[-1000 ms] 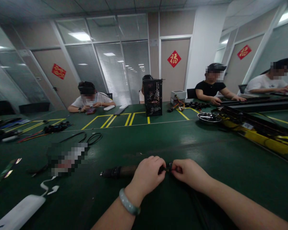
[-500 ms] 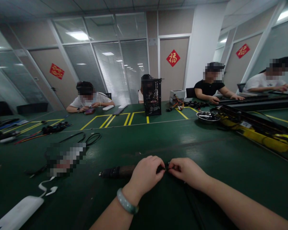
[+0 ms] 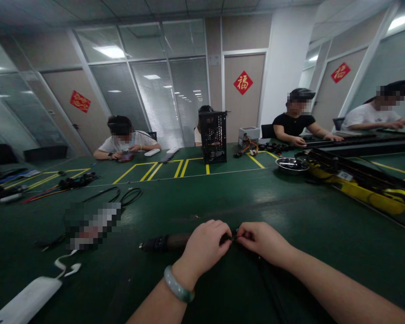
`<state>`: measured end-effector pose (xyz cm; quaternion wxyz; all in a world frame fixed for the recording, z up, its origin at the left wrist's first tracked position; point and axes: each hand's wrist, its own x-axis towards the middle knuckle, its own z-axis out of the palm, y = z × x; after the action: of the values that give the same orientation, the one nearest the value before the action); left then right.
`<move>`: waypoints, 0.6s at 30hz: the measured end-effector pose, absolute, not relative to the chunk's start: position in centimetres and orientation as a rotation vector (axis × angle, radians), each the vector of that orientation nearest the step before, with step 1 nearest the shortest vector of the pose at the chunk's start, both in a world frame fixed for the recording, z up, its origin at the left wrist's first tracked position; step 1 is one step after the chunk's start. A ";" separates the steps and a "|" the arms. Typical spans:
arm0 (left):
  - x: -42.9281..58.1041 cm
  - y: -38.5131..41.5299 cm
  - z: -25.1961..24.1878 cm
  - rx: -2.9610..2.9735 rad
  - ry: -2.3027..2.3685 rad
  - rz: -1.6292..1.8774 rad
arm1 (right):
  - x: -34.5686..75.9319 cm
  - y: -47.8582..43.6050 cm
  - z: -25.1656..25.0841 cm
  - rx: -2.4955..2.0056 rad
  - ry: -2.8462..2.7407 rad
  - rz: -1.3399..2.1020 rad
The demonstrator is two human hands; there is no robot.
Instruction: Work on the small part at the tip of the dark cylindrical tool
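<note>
Green matting covers the long workbench (image 3: 202,202) in front of you, with yellow tape lines (image 3: 189,167) marking out bays toward the far side, probably to keep each worker's parts apart. Your left hand (image 3: 204,249), wearing a pale green bangle (image 3: 177,284), and your right hand (image 3: 263,243) meet near the middle of the near side, fingers closed from both sides in a pinch on a small black connector (image 3: 235,235), mostly hidden by the fingertips. Gripping from both sides looks like a way to steady so small a part. A dark cylindrical sleeve (image 3: 165,243) lies to the left of your left hand, and a black cable (image 3: 272,288) runs toward you from beneath your hands; you cannot tell whether they join. Far right sit a steel dish (image 3: 292,164) and a yellow-and-black rig (image 3: 357,191). Straight ahead, a black mesh computer case (image 3: 213,137) stands among 4 co-workers (image 3: 126,139), their hands at their own work.
</note>
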<state>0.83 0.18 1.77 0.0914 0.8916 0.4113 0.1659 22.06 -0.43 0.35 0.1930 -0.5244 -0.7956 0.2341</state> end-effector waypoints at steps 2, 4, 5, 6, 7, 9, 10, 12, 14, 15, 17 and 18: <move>1.0 0.1 1.8 2.655 1.229 0.475 | 22.0 -0.4 0.3 -1.475 -2.212 0.687; 1.1 0.0 1.9 2.656 1.230 0.472 | 22.0 -0.4 0.2 -1.477 -2.201 0.706; 1.2 0.0 1.8 2.655 1.229 0.479 | 21.9 -0.4 0.2 -1.476 -2.201 0.712; 1.2 -0.1 1.8 2.654 1.226 0.488 | 21.9 -0.4 0.2 -1.475 -2.200 0.714; 1.2 -0.1 1.8 2.653 1.222 0.499 | 21.9 -0.4 0.3 -1.477 -2.199 0.714; 1.3 -0.1 1.7 2.654 1.216 0.516 | 21.8 -0.5 0.3 -1.480 -2.194 0.714; 1.3 -0.1 1.7 2.654 1.212 0.522 | 21.8 -0.5 0.3 -1.480 -2.191 0.714; 1.3 -0.2 1.7 2.652 1.208 0.533 | 21.8 -0.5 0.3 -1.478 -2.186 0.719; 1.3 -0.2 1.6 2.643 1.205 0.543 | 21.9 -0.5 0.3 -1.471 -2.183 0.734; 1.3 -0.2 1.6 2.637 1.210 0.548 | 21.9 -0.4 0.2 -1.468 -2.180 0.742; 1.2 -0.2 1.5 2.618 1.242 0.554 | 21.9 -0.4 0.2 -1.464 -2.172 0.753; 1.2 -0.2 1.4 2.608 1.263 0.554 | 21.9 -0.4 0.2 -1.463 -2.168 0.754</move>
<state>1.21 -0.21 1.44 0.0954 0.8800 0.4262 0.1867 21.93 -0.42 0.21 0.2082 -0.5255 -0.7791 0.2711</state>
